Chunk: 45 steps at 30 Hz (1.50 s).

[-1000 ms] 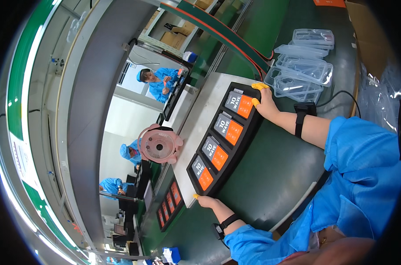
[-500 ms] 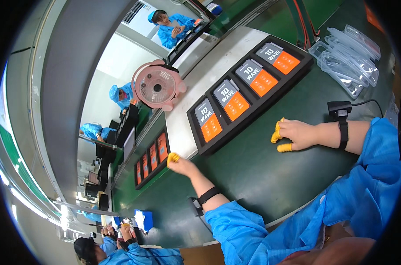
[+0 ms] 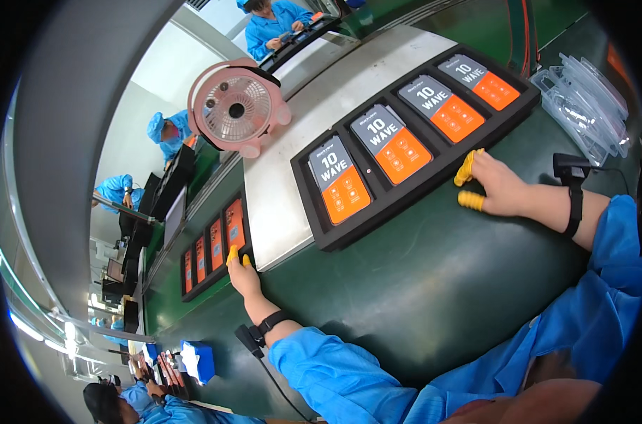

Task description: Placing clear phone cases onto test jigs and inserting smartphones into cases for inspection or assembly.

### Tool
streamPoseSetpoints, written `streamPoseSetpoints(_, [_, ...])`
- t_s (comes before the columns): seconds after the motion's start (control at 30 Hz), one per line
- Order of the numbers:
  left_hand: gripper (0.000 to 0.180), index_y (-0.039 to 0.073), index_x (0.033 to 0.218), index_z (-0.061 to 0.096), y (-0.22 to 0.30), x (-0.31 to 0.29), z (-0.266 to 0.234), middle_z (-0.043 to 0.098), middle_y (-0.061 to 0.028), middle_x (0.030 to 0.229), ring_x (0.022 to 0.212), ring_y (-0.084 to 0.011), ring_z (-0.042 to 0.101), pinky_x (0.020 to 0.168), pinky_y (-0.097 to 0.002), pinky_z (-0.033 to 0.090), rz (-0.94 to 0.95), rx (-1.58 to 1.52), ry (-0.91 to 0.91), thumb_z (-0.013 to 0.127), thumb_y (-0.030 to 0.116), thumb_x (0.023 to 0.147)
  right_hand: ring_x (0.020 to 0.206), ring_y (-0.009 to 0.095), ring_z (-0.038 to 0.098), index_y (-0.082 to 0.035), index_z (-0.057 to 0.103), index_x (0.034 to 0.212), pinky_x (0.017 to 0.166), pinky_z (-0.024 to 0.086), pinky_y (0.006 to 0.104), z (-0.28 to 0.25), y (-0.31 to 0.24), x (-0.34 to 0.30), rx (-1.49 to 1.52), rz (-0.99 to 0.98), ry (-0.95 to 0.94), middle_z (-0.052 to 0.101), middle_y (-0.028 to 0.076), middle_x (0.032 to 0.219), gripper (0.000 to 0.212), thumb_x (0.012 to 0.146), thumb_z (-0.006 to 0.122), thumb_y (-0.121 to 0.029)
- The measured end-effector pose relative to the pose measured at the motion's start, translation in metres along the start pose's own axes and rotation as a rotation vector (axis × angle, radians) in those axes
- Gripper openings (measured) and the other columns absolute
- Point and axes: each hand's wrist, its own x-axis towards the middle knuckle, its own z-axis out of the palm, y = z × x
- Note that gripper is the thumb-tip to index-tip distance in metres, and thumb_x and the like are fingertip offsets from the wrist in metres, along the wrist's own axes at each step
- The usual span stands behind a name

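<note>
Head view: four grey-and-orange phones (image 3: 391, 145) are being held face up, one per slot, in a large black tray (image 3: 406, 188). Tray is being supported by a white board (image 3: 273, 215) on the green table (image 3: 406, 290). Right hand (image 3: 499, 185) is being held just beside the tray's near edge, thumb and fingers spread with a modest gap, nothing being gripped between them; contact with the edge cannot be told. Left hand (image 3: 244, 275) is being placed at the near right corner of a small black tray (image 3: 214, 276), left of the board, thumb and finger narrowly spaced; whether the corner is being pinched cannot be told. Four orange phones (image 3: 234, 225) are being kept in that small tray. Yellow finger covers (image 3: 471, 200) are being worn on both hands, black straps (image 3: 575, 212) on both wrists. Clear plastic cases (image 3: 582, 106) are being kept piled past the big tray's right end. Pink fan (image 3: 236, 109) is being stood beside the board's far left edge.
</note>
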Motion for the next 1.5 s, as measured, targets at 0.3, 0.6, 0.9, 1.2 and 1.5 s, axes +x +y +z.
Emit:
streamPoseSetpoints(0.3, [0.028, 0.005, 0.104, 0.052, -0.016, 0.019, -0.004, 0.051, -0.0160, 0.100, 0.099, -0.0306, 0.041, 0.085, -0.0378, 0.033, 0.013, -0.146, -0.078, 0.046, 0.009, 0.078, 0.081, 0.026, 0.045, -0.004, 0.048, 0.086, 0.071, 0.038, 0.0333, 0.017, 0.006, 0.006, -0.049, 0.023, -0.014, 0.045, 0.010, 0.084, 0.024, 0.069, 0.062, -0.014])
streamPoseSetpoints(0.6, [0.025, 0.001, 0.084, 0.057, -0.003, 0.023, 0.006, 0.052, -0.0171, 0.090, 0.087, -0.0340, 0.044, 0.075, -0.0419, 0.036, 0.028, 0.260, 0.066, 0.042, 0.019, 0.077, 0.078, 0.027, 0.044, -0.004, 0.047, 0.095, 0.072, 0.038, 0.0342, 0.023, 0.030, -0.008, -0.017, 0.050, -0.048, 0.045, 0.011, 0.085, 0.030, 0.070, 0.061, -0.014])
streamPoseSetpoints(0.9, [0.030, -0.008, 0.081, 0.057, -0.048, 0.022, -0.021, 0.054, -0.0119, 0.066, 0.063, -0.0217, 0.049, 0.059, -0.0313, 0.038, -0.124, -0.410, 0.607, 0.039, 0.015, 0.075, 0.080, 0.026, 0.045, -0.004, 0.047, 0.098, 0.072, 0.038, 0.0347, 0.028, 0.033, -0.010, -0.020, 0.026, -0.047, 0.045, 0.010, 0.085, 0.032, 0.071, 0.060, -0.016])
streamPoseSetpoints(1.2, [0.026, 0.000, 0.067, 0.049, 0.043, -0.054, -0.100, 0.041, -0.0015, 0.063, 0.057, -0.0118, 0.037, 0.053, -0.0240, 0.030, -0.171, -0.956, 0.578, 0.041, 0.019, 0.082, 0.086, 0.027, 0.045, -0.002, 0.047, 0.092, 0.075, 0.039, 0.0353, 0.020, 0.024, -0.007, 0.031, 0.098, -0.105, 0.047, 0.011, 0.087, 0.028, 0.074, 0.057, -0.021])
streamPoseSetpoints(1.5, [0.032, 0.002, 0.059, 0.043, 0.084, -0.190, -0.173, 0.037, -0.0042, 0.057, 0.052, -0.0129, 0.034, 0.050, -0.0236, 0.028, -0.067, -1.014, 0.271, 0.035, 0.023, 0.081, 0.086, 0.025, 0.048, -0.004, 0.050, 0.084, 0.075, 0.041, 0.0338, 0.029, 0.042, -0.013, 0.124, 0.091, 0.032, 0.050, 0.010, 0.085, 0.021, 0.074, 0.057, -0.021])
